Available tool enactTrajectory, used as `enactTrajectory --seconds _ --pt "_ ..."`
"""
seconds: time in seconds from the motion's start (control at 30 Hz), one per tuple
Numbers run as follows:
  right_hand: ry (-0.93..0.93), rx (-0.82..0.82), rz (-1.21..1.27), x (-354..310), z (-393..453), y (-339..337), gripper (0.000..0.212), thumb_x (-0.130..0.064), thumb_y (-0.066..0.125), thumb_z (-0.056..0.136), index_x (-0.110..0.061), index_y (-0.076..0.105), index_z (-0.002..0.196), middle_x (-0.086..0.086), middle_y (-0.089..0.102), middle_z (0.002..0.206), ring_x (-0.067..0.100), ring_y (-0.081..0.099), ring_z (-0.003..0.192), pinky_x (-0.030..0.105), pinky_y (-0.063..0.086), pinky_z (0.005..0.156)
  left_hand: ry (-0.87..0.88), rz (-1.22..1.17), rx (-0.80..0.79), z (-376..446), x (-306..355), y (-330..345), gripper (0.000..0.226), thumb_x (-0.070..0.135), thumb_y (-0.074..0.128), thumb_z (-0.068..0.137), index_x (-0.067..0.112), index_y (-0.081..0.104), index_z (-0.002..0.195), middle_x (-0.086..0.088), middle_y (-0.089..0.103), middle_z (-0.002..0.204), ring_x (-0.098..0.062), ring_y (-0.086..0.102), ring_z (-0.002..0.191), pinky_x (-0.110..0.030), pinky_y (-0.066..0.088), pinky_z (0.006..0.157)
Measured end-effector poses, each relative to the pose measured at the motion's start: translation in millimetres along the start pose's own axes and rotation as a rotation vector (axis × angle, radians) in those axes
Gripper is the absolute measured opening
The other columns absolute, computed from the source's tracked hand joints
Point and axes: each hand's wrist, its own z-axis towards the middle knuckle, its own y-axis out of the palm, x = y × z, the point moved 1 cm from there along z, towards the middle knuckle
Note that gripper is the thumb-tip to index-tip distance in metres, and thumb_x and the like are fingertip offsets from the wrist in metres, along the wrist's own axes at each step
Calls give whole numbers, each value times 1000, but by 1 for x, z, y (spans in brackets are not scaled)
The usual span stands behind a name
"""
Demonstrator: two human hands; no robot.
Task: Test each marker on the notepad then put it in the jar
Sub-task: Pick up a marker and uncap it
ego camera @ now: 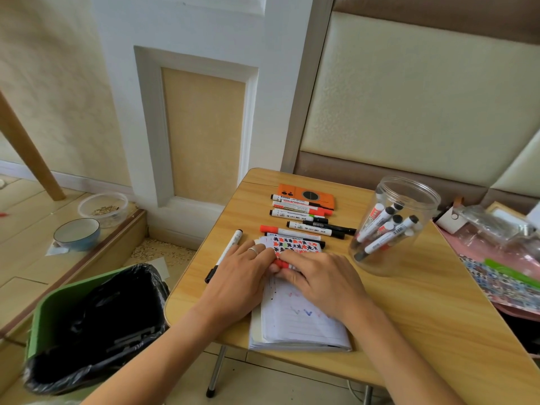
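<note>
Red-capped marker [281, 263]: we find it over the open notepad [298, 320], our left hand [244, 273] and right hand [318, 277] both pinching it, fingertips meeting. Clear plastic jar [394, 226], right of the notepad, holds several markers. Loose markers [304, 217] lie in a row beyond. One black-capped marker [225, 254] lies beside the left hand. All rest on the wooden table [409, 302].

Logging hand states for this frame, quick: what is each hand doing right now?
Left hand: fingers pinch the red marker over the notepad.
Right hand: fingers curled round the same red marker.
</note>
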Motion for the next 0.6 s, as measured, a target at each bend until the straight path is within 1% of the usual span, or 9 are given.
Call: enactTrajectory --seconds 0.1,0.17,0.23,0.27,0.33,0.37,0.43,0.5,0.6 --pt "77 -11 56 2 -3 1 32 -56 40 102 -28 55 102 -11 60 87 16 58 74 37 51 61 -17 -23 -2 -1 0 1 30 37 34 107 20 52 90 9 48 84 -14 41 79 -36 43 84" --pt "169 -14 83 4 -6 3 25 -43 40 106 -26 58 113 -11 57 102 15 61 85 36 52 70 -58 -5 -7 -2 -2 1 26 39 37 105 21 54 97 9 51 90 -16 47 87 -35 42 94" --pt "252 28 113 8 -9 4 25 -32 41 108 -25 57 125 -10 58 115 14 63 92 36 55 74 -100 19 -18 -3 -4 1 22 42 44 101 24 54 103 9 53 97 -14 46 93 -29 37 92" --pt "286 64 146 10 -10 2 24 -28 43 108 -27 54 129 -11 60 119 13 64 94 36 57 75 -105 27 -30 -3 -4 1 20 43 48 99 25 54 105 9 53 100 -14 46 96 -28 37 91" --pt "342 158 266 13 -11 -1 16 -24 49 107 -29 50 122 -12 63 115 11 65 91 38 59 73 -102 34 -69 -3 -4 2 20 42 50 96 26 53 106 9 53 102 -15 47 100 -32 41 97" --pt "363 211 358 16 -11 -2 11 -20 51 106 -28 51 115 -12 64 107 11 66 86 39 60 71 -106 35 -90 -3 -4 3 21 44 48 95 26 52 106 8 53 104 -16 48 102 -34 42 99" --pt "428 307 635 18 -11 -4 13 -11 53 106 -23 57 105 -7 64 94 16 69 74 42 62 66 -124 24 -134 -2 -4 3 27 47 42 93 27 51 109 9 54 109 -14 48 105 -36 42 101" --pt "574 344 1009 18 -11 -8 22 -5 50 106 -20 66 108 1 69 101 25 74 77 41 64 67 -126 -15 -167 -1 -5 4 34 46 38 93 28 52 117 9 56 119 -12 49 112 -34 39 106" --pt "739 283 1538 16 -10 -9 36 2 43 106 -15 71 121 15 73 110 29 76 90 34 64 71 -88 -53 -203 -1 -5 5 47 41 33 96 26 50 138 8 52 143 -9 42 136 -33 32 115"
